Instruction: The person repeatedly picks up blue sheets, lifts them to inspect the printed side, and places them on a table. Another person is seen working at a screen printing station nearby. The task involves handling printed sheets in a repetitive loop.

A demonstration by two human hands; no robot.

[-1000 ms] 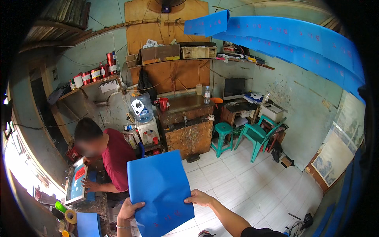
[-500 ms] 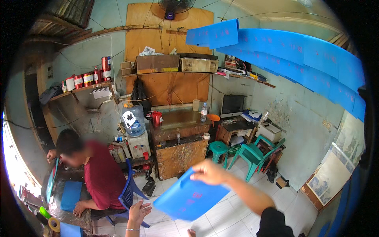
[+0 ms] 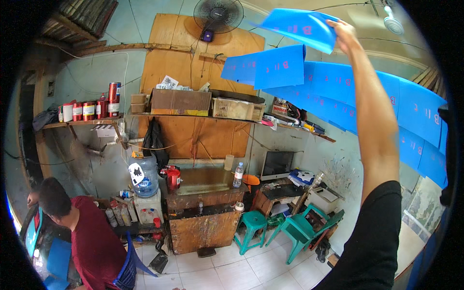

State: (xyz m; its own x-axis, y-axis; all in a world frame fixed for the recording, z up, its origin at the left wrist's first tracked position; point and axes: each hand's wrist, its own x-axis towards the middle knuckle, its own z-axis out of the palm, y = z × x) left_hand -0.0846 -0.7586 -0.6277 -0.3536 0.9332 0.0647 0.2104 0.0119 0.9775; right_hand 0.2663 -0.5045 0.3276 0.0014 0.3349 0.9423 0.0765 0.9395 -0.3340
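My right hand (image 3: 344, 35) is raised high at the upper right, its fingers closed on the edge of a blue sheet (image 3: 299, 26) with pink printed marks. The sheet bends and stretches out to the left of the hand. Just below it a similar folded blue sheet (image 3: 279, 67) hangs at the left end of a row. More hanging blue sheets (image 3: 411, 104) overlap one another along the row toward the right, partly hidden behind my bare forearm. My left hand is out of the picture.
At the lower left a person in a dark red shirt (image 3: 96, 241) sits on a blue chair (image 3: 126, 270) by a bench with blue sheets (image 3: 59, 256). A fan (image 3: 218, 17) is mounted high up. Below stand a wooden cabinet (image 3: 205, 232), a green stool (image 3: 253, 222) and a green chair (image 3: 299, 229).
My right hand has lifted the blue sheet from low in the middle up to the hanging row. My left hand has left the picture, and the view has tilted upward.
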